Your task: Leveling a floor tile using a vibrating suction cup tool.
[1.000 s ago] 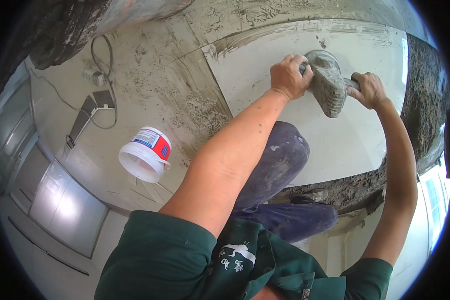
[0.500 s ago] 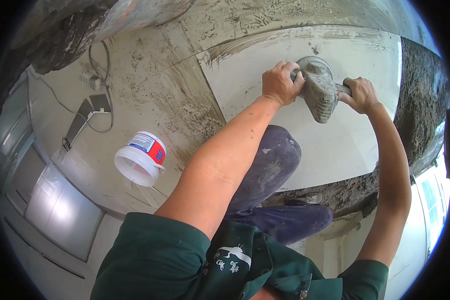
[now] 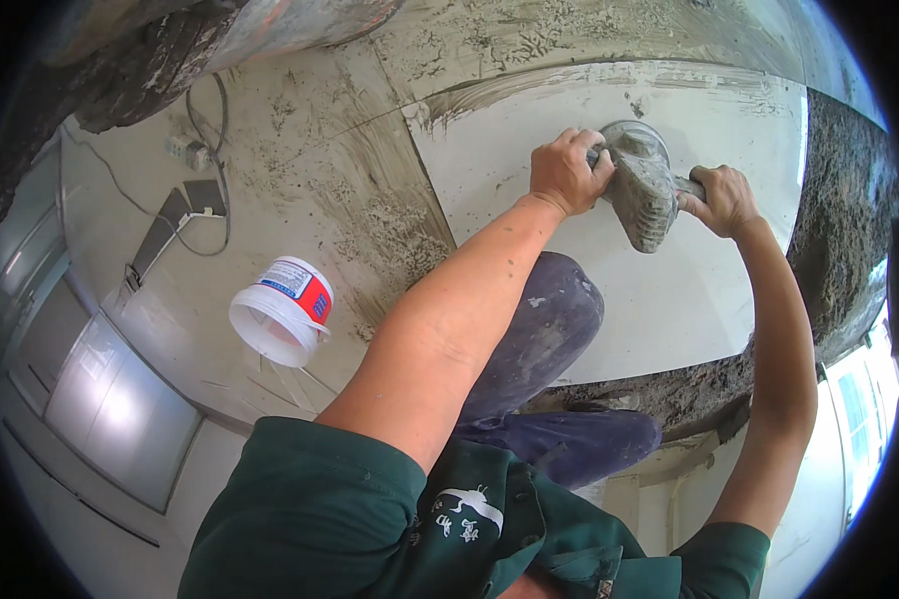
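L hand [image 3: 572,172] is wrapped round one grip of the grey, dirt-caked power tool [image 3: 642,195]; R hand [image 3: 724,202] is closed on its opp. handle; tool sits on the white tile [image 3: 659,309], twd. its far side; vs. 1 s ago, tool's at approx. the same spot on tile, both hands keep their grips; view's shifted a bit, so tile + tool show slightly lower; white bucket [image 3: 288,278] stays tipped on floor [image 3: 360,215], L of tile.

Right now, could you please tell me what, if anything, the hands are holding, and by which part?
A grey tool: the left hand grips its left side, the right hand its right-side handle.
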A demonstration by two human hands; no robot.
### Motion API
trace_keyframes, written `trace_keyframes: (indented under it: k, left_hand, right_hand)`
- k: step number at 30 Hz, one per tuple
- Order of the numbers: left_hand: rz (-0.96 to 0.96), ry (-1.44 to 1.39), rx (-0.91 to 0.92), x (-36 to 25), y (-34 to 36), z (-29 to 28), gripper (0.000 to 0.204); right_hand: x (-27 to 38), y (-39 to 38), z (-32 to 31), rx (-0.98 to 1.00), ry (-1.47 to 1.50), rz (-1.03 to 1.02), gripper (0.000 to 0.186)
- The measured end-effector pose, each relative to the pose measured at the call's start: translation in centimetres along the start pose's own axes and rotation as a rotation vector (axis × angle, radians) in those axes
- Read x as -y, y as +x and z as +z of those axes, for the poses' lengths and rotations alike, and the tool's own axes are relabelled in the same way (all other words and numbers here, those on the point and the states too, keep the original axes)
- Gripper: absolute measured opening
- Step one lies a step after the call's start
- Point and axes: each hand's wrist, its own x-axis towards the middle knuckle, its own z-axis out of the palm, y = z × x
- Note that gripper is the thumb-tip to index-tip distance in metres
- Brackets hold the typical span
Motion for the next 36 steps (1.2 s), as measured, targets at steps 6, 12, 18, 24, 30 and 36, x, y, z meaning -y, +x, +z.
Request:
trace_keyframes:
  k: [6,12,18,24,30,36]
  left_hand:
    - [0.015,0.003,-0.005,0.2,-0.1,-0.2,0.021]
    - [0.023,-0.025,-0.008,-0.1,-0.1,0.2,0.02]
    - [0.077,-0.037,-0.027,0.4,-0.1,0.1,0.019]
    - [0.078,-0.016,-0.008,0.5,-0.1,0.3,0.022]
    - [0.122,0.006,-0.011,1.3,0.2,0.3,0.02]
    - [0.127,-0.003,0.024,1.0,0.2,0.3,0.02]
  right_hand:
    - [0.3,0.0,0.1,-0.02,-0.003,-0.007,0.083]
    - [0.2,-0.4,-0.4,0.008,0.001,0.011,0.081]
    - [0.8,-0.1,-0.7,0.085,-0.073,0.083,0.081]
    - [0.9,-0.2,-1.2,0.115,-0.053,0.107,0.084]
    - [1.0,-0.1,-1.2,0.119,-0.031,0.126,0.085]
    - [0.8,-0.5,-1.8,0.117,-0.009,0.129,0.087]
